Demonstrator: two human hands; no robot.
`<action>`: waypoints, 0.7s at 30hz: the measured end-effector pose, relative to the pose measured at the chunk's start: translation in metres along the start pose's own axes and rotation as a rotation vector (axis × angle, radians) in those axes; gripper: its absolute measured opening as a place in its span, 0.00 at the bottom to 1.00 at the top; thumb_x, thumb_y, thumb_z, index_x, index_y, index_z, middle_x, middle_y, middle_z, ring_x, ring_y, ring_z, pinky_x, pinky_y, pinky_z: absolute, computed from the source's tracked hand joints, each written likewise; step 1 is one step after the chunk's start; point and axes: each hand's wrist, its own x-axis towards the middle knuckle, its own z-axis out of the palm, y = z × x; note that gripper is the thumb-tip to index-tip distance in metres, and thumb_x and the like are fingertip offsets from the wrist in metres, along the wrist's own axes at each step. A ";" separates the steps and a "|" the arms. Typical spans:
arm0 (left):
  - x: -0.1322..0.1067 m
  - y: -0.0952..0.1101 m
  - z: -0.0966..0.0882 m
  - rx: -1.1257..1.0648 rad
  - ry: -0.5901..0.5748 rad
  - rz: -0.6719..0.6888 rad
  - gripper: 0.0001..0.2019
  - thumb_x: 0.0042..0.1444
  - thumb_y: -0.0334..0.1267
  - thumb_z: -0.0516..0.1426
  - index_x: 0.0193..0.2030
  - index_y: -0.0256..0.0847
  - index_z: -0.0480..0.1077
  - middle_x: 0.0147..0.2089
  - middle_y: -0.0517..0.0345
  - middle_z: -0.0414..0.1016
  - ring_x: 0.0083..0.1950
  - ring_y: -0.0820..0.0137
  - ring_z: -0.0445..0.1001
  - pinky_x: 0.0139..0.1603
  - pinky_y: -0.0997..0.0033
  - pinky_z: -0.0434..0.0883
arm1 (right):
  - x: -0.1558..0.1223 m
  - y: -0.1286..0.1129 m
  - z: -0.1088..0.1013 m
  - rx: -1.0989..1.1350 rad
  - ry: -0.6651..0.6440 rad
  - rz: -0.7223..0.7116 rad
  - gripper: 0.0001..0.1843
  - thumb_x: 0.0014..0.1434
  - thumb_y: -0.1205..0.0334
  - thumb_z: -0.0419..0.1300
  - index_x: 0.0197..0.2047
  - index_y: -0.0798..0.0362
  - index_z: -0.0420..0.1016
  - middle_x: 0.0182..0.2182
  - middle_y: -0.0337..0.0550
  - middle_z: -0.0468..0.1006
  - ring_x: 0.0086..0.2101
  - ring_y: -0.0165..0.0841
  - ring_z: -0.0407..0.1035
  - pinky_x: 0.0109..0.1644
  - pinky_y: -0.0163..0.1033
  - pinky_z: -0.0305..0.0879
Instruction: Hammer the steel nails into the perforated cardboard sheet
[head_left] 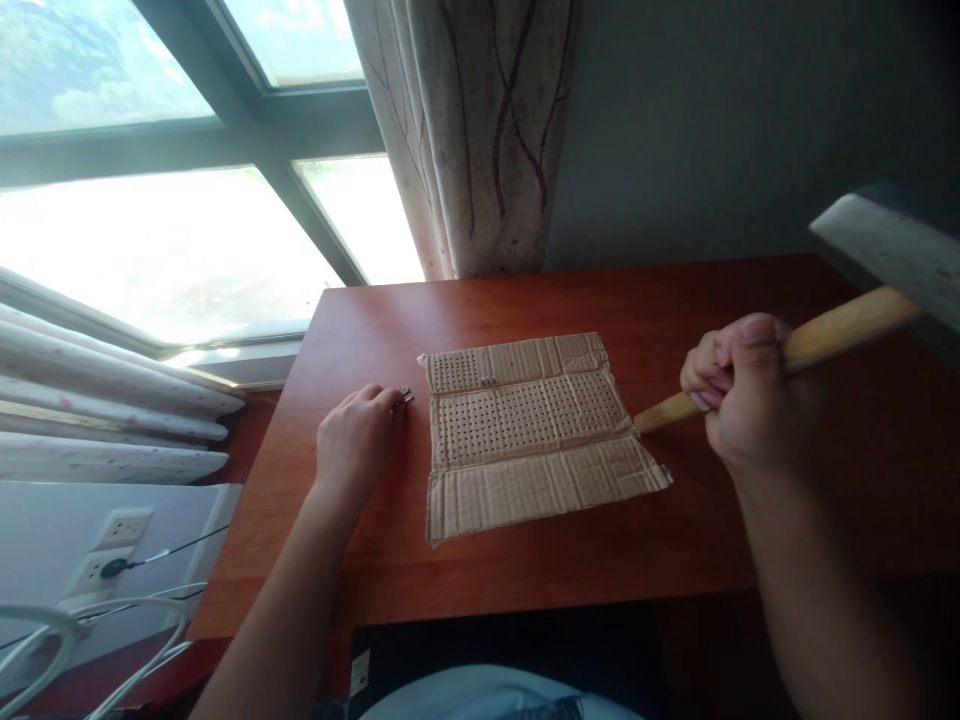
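My right hand is wrapped round the wooden handle of a hammer, raised at the right with its grey metal head at the frame's edge. The handle's lower end is beside a brown cardboard sheet, dotted with rows of small holes. On the sheet's upper part lies a little cluster of small metal pieces. To the left of the cardboard, my left hand is low over the table, its fingers closed at more small shiny metal pieces. Their exact kind is too small to tell, and the fingertips are partly hidden.
The cardboard lies on a reddish-brown wooden table. Behind are a patterned curtain and a bright window. A wall socket with a black plug and several cables are at the lower left.
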 end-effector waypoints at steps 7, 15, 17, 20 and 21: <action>0.002 -0.001 0.001 0.051 -0.045 0.019 0.16 0.69 0.41 0.47 0.42 0.43 0.76 0.44 0.51 0.79 0.41 0.61 0.78 0.28 0.66 0.57 | -0.002 0.006 -0.002 0.017 -0.016 -0.024 0.23 0.64 0.49 0.64 0.23 0.49 0.61 0.15 0.30 0.56 0.14 0.24 0.52 0.17 0.36 0.45; 0.001 -0.001 -0.002 -0.091 -0.003 -0.017 0.11 0.64 0.41 0.52 0.41 0.44 0.75 0.43 0.52 0.80 0.40 0.61 0.78 0.31 0.68 0.62 | -0.004 0.008 -0.003 0.044 -0.036 -0.059 0.21 0.60 0.51 0.67 0.25 0.50 0.63 0.16 0.29 0.56 0.15 0.24 0.50 0.17 0.36 0.42; 0.002 -0.005 -0.001 -0.251 0.081 -0.048 0.09 0.62 0.40 0.54 0.42 0.44 0.75 0.42 0.54 0.81 0.37 0.64 0.78 0.34 0.69 0.67 | -0.004 0.009 -0.003 0.063 -0.026 -0.053 0.22 0.63 0.51 0.64 0.24 0.50 0.61 0.15 0.29 0.55 0.15 0.24 0.49 0.17 0.36 0.41; 0.002 -0.009 -0.004 -0.613 0.210 -0.100 0.08 0.57 0.41 0.58 0.41 0.42 0.75 0.39 0.56 0.80 0.35 0.68 0.78 0.39 0.69 0.73 | -0.003 0.009 -0.002 0.053 -0.026 -0.032 0.22 0.63 0.51 0.64 0.24 0.49 0.60 0.15 0.29 0.55 0.15 0.24 0.49 0.17 0.35 0.42; 0.003 -0.009 -0.007 -0.744 0.234 -0.118 0.09 0.56 0.42 0.60 0.40 0.41 0.75 0.38 0.56 0.80 0.35 0.68 0.78 0.40 0.69 0.74 | -0.004 0.009 -0.002 0.041 -0.025 -0.027 0.21 0.63 0.51 0.65 0.25 0.49 0.61 0.16 0.28 0.56 0.15 0.24 0.49 0.18 0.35 0.43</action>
